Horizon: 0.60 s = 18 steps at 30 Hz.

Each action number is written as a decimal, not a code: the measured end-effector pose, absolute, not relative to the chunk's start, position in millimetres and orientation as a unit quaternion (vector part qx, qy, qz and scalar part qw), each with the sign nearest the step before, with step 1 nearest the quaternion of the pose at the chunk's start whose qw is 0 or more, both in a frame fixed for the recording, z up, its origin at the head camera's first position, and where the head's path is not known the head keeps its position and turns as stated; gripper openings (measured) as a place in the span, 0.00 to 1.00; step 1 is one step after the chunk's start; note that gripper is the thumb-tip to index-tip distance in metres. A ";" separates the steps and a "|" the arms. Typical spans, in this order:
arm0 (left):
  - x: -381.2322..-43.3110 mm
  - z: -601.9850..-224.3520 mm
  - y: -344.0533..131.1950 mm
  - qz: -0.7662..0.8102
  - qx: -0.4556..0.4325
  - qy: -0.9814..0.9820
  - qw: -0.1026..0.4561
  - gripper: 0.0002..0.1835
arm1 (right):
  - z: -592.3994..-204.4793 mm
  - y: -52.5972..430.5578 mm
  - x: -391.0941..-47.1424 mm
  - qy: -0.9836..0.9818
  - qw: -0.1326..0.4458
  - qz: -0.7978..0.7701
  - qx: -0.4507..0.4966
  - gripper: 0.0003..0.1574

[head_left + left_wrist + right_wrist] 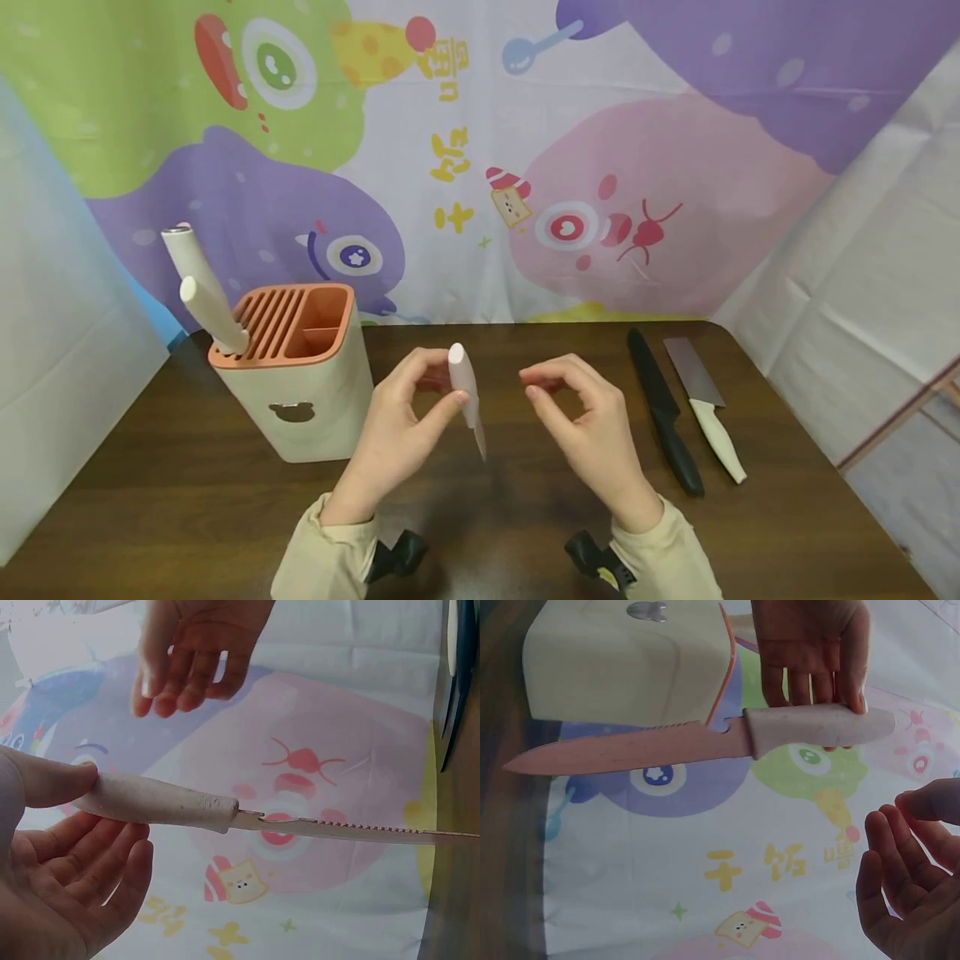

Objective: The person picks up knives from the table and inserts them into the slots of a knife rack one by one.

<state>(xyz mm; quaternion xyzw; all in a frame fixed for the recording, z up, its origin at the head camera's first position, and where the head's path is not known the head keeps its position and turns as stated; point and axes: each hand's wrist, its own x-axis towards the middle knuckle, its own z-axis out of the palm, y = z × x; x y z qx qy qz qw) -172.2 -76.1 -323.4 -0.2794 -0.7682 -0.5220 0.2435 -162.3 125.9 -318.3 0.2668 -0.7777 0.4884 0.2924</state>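
My left hand (405,425) is grasping the knife (464,383), thumb and fingertips pinching its handle (795,727) near the butt. I am holding it upright, blade (630,755) downward, probably so the bare metal is hanging clear of my skin. The view from above is foreshortening the blade, so I cannot tell whether its tip is touching the table (487,550). My right hand (588,421) is hovering near the knife, released, fingers loosely bent and grasping nothing. To my right, the black knife (662,404) and the cleaver (697,375) are lying side by side, apart, handles pointing my way, which I am judging handy for reaching them safely. To my left, the block (322,425) is standing slot side up; two white handles (213,315) are leaning out of its left end, perhaps because the slots are giving them some play. Behind everything, a cartoon cloth (472,267) is hanging.
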 end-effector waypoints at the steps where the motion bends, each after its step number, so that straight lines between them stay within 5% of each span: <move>1: -172.6 -323.0 -76.7 -0.524 -0.280 -0.765 0.247 0.14 | -318.5 126.7 -162.2 -0.779 0.294 0.486 0.266 0.09; 18: -172.9 -315.3 -96.5 -0.534 -0.273 -0.756 0.262 0.15 | -338.3 141.1 -165.0 -0.811 0.303 0.423 0.268 0.09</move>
